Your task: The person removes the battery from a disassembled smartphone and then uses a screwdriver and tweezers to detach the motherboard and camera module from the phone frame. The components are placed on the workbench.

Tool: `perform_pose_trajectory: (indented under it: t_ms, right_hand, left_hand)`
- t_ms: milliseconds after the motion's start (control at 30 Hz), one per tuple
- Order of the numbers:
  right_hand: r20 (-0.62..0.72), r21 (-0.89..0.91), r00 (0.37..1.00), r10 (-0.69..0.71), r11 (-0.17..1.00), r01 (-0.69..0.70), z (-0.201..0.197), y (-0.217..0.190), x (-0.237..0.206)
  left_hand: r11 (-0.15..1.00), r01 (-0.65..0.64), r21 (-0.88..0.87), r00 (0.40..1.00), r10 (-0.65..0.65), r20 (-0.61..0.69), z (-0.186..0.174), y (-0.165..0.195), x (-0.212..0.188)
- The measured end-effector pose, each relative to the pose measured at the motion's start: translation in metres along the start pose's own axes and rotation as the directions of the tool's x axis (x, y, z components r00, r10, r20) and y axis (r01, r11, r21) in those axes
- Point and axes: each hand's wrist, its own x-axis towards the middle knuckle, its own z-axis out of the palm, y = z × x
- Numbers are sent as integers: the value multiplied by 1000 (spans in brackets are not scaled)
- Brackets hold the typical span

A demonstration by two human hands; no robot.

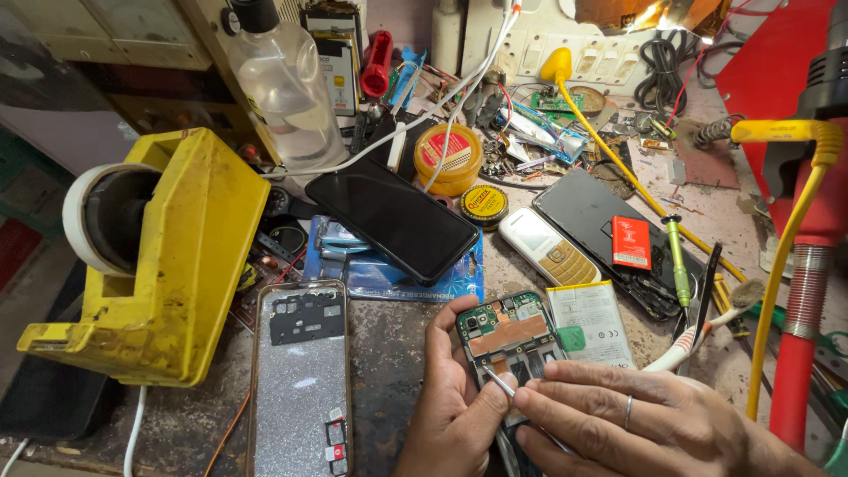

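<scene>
Pinching tweezers (497, 382), right hand (636, 420) hides the opened phone's (511, 336) lower half; left hand (455, 402) grips it.

Opened green-board phone (510, 340): lower half concealed beneath both hands; the left hand (452, 397) and right hand (632, 420) are themselves cut at the bottom edge. Thin metal tool (499, 382): only the tip shows, the shaft lost between the fingers. Left of that phone, the glittery silver phone back cover (299, 380) runs off the bottom edge. Far left of it, the yellow tape dispenser (172, 256) hides what lies behind. Small components at the desk (389, 353) rear: too small to identify.
</scene>
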Motion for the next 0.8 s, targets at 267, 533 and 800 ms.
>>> perform_pose_trajectory:
  t_ms: [267,533,800]
  right_hand:
    - [-173,597,540,824,524,-608,8,-10,-29]
    - [147,978,207,967,-111,-175,37,13,-54]
    - [84,858,115,990,-13,-514,35,5,-42]
  left_hand:
    - [999,13,44,999,-11,-44,4,3,-2]
    - [983,3,186,998,10,-66,6,1,3]
    - [987,1,164,999,8,-50,2,-3,6]
